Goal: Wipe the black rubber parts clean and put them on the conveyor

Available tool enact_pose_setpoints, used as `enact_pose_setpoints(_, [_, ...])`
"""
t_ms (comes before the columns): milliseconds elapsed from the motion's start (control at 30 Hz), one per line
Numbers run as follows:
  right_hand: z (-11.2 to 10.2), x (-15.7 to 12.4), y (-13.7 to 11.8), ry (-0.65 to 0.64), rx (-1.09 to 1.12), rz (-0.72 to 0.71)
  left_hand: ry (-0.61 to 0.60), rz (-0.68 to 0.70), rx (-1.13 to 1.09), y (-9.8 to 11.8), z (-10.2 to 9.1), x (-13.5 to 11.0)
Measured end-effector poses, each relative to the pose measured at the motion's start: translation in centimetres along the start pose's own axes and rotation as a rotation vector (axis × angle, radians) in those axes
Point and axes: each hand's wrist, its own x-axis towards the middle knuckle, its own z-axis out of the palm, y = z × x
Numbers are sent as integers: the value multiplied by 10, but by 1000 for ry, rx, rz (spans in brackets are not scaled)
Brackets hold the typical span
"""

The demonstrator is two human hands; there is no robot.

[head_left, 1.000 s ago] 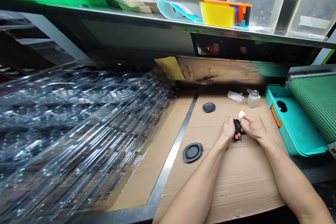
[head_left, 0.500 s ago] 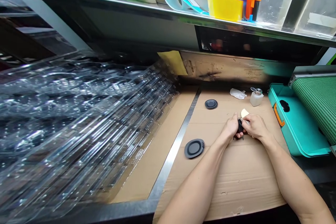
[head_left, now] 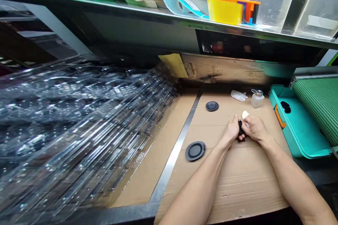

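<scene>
My left hand (head_left: 231,128) and my right hand (head_left: 254,128) meet over the cardboard sheet (head_left: 237,182), fingers closed round a small black part (head_left: 240,127) held between them. My right hand also pinches a small white tool against the part. A cream-coloured piece (head_left: 245,114) lies just beyond my fingers. A black round disc (head_left: 195,151) lies on the cardboard to the left of my left wrist. Another, smaller black disc (head_left: 212,106) lies farther back.
A big stack of clear plastic trays (head_left: 79,126) fills the left side. At the back stand a small white bottle (head_left: 257,99) and a crumpled white cloth (head_left: 238,95). A teal tray (head_left: 298,126) holding a black disc (head_left: 285,107) and a green conveyor belt (head_left: 319,105) are at right.
My hands have kept working on the small black part in the same spot. Only the camera view shifted slightly.
</scene>
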Motion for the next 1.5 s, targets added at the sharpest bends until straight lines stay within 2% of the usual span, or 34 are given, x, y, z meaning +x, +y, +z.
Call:
enact_pose_setpoints(133, [-1, 1, -2, 14, -5, 0, -3, 5, 54, 2, 0, -2])
enact_pose_setpoints(300, [-2, -1, -3, -5, 20, 17, 13, 10, -43, 0, 0, 0])
enact_pose_setpoints(467, [0, -2, -1, 11, 17, 4, -11, 33, 118, -1, 0, -2])
enact_pose_setpoints(633, [0, -2, -1, 9, 13, 11, 19, 40, 40, -4, -2, 0])
enact_pose_setpoints(767, [0, -2, -2, 7, 8, 13, -14, 66, 131, -7, -2, 2])
enact_pose_setpoints(933, [2, -3, 0, 5, 5, 38, 47, 90, 80, -5, -1, -1])
enact_pose_setpoints(1133, [1, -5, -3, 7, 23, 64, -20, 110, 169, -2, 0, -8])
enact_pose_setpoints(1200, [0, -5, -3, 9, 41, 77, 12, 96, 60, 1, -4, -6])
enact_pose_setpoints(1300, [-4, -4, 3, 58, 49, 113, 44, -4, -313, 12, -16, -1])
enact_pose_setpoints(1400, [-12, -4, 18, 118, 0, 211, -28, -177, -665, 23, -29, 1])
enact_pose_setpoints(1500, [-22, -3, 37, 62, -106, 381, -92, -277, -861, 30, -38, 0])
